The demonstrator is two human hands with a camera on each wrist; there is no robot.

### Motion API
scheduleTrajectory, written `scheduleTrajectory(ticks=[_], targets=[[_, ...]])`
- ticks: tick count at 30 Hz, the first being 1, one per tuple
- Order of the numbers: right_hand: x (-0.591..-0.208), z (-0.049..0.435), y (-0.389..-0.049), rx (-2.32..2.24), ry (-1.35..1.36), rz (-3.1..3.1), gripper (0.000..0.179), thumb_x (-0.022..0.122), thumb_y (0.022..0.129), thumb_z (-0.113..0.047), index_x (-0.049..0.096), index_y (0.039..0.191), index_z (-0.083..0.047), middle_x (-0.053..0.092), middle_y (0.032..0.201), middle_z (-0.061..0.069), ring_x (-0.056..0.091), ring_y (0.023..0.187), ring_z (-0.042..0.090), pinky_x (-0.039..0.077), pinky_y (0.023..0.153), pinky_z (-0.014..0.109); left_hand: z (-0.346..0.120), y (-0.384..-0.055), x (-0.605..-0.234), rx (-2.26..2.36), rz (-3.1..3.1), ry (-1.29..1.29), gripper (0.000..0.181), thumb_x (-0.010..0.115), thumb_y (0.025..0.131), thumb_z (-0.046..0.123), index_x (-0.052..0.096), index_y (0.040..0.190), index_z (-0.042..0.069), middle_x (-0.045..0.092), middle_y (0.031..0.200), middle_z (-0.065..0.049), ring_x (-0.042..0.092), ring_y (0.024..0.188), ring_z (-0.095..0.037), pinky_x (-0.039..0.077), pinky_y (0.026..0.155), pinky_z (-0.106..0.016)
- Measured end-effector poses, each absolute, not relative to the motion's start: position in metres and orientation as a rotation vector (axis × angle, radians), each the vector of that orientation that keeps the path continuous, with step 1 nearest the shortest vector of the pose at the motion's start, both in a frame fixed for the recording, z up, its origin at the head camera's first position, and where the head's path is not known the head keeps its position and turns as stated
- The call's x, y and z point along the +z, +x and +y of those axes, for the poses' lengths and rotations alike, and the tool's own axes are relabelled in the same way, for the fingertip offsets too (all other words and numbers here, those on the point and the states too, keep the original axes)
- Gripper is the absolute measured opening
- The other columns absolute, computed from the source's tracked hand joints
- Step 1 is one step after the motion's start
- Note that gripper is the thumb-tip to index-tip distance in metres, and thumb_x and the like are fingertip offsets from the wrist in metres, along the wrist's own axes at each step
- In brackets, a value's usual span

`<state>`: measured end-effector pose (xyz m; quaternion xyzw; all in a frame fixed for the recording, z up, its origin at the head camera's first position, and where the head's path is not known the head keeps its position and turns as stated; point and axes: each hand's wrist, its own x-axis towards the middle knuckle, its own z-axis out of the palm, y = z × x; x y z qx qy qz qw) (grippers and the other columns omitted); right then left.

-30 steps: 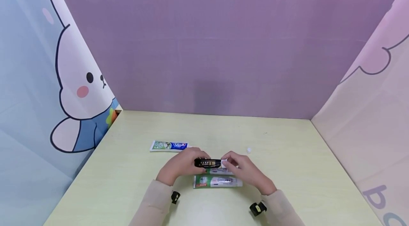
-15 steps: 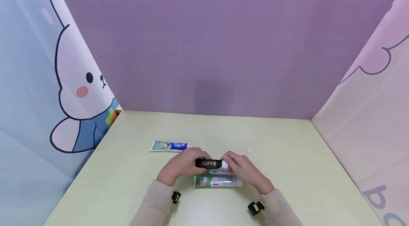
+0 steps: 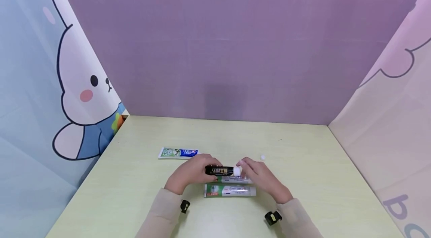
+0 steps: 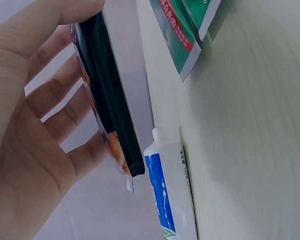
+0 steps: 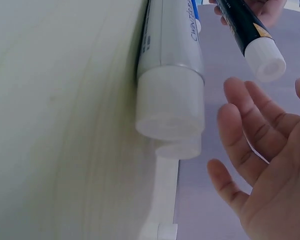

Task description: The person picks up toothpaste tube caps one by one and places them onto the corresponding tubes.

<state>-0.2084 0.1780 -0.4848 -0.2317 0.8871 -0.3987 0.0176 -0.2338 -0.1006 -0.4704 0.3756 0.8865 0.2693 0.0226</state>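
Observation:
My left hand [image 3: 192,170] grips a black toothpaste tube [image 3: 220,171] by its left end, thumb on the near edge and fingers round the far side. The tube is held above the table, its white cap [image 5: 265,60] on the right end. Beside that cap is my right hand [image 3: 262,179]; the right wrist view shows its loosely bent fingers apart from the cap, holding nothing. Under the black tube lies a green and white toothpaste tube [image 3: 235,180], partly hidden. A second green and white tube [image 3: 232,191] lies parallel, nearer to me. Both have white caps.
A blue and green toothpaste tube [image 3: 178,153] lies behind my left hand, its threaded nozzle [image 4: 156,134] bare. A small white cap [image 3: 263,157] sits on the table beyond my right hand. A purple panel [image 3: 222,51] stands along the table's back edge.
My right fingers were on the black tube's white cap and have come off it, moving slightly right. The cap now shows fully. My left hand holds the tube almost still.

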Motion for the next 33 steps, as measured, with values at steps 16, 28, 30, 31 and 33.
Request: scheduleTrajectory(ticks=[16,28,30,31,33], targets=[[-0.4905,0.1831,-0.2082,-1.372,-0.925,2.719,0.038,0.081,0.086,-0.025,0.063,0.116,-0.012,0.067,0.117,-0.001,0.064,0.104,0.024,0.05,0.091,0.051,-0.1013,-0.2347,-0.4705,0.837,2.743,1.173,0.036,0.082,0.08,0.017,0.074,0.116,0.02,0.068,0.104,0.01,0.059,0.091,-0.004,0.051,0.087,-0.028],[-0.4903,0.1802,-0.2062,-1.361,-0.989,2.692,0.036,0.078,0.085,-0.002,0.057,0.108,-0.021,0.063,0.109,-0.007,0.065,0.096,0.017,0.056,0.083,0.04,-0.101,-0.2346,-0.4704,0.833,2.744,1.162,0.037,0.083,0.081,0.019,0.074,0.116,0.02,0.068,0.106,0.011,0.06,0.093,-0.004,0.051,0.088,-0.029],[-0.4904,0.1798,-0.2064,-1.351,-0.992,2.696,0.035,0.077,0.085,-0.001,0.057,0.107,-0.021,0.064,0.107,-0.007,0.065,0.094,0.017,0.056,0.083,0.041,-0.1012,-0.2346,-0.4707,0.833,2.745,1.164,0.037,0.083,0.08,0.019,0.074,0.116,0.02,0.069,0.106,0.011,0.06,0.093,-0.004,0.051,0.088,-0.029],[-0.4903,0.1796,-0.2064,-1.347,-0.99,2.694,0.035,0.077,0.085,-0.001,0.057,0.107,-0.021,0.064,0.105,-0.007,0.065,0.093,0.016,0.056,0.082,0.041,-0.1013,-0.2343,-0.4707,0.832,2.745,1.164,0.037,0.083,0.08,0.018,0.074,0.116,0.02,0.069,0.106,0.011,0.06,0.093,-0.004,0.051,0.088,-0.029],[-0.4906,0.1793,-0.2066,-1.342,-0.98,2.686,0.034,0.076,0.086,-0.003,0.056,0.107,-0.021,0.063,0.104,-0.007,0.064,0.091,0.016,0.056,0.08,0.04,-0.1017,-0.2338,-0.4703,0.832,2.747,1.162,0.037,0.083,0.08,0.018,0.074,0.116,0.02,0.069,0.107,0.011,0.06,0.094,-0.004,0.051,0.089,-0.029]])
